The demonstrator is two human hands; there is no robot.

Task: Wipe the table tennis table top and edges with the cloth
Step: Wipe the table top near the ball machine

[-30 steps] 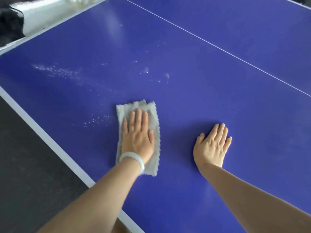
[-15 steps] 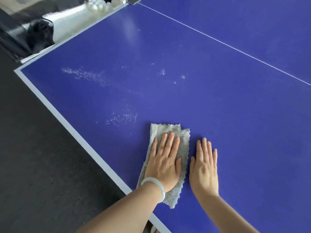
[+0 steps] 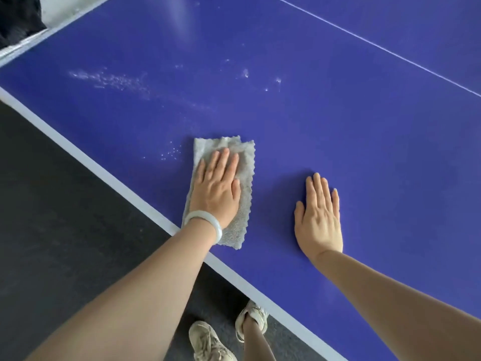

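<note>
Grey cloth [image 3: 246, 173], folded into a long rectangle with scalloped edges, flat beneath the fingers [image 3: 223, 160] of the left hand [image 3: 217, 196], top hem just beyond the fingertips. Blue table tennis table [image 3: 338, 126], white-edged, with whitish specks just left of and well beyond those fingers.

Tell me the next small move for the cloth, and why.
Probably slide the cloth forward and slightly left. The left hand presses it flat, and white specks lie on the table just off its far left corner, with a longer streak beyond. The right hand rests flat on the table, apart from the cloth.
</note>
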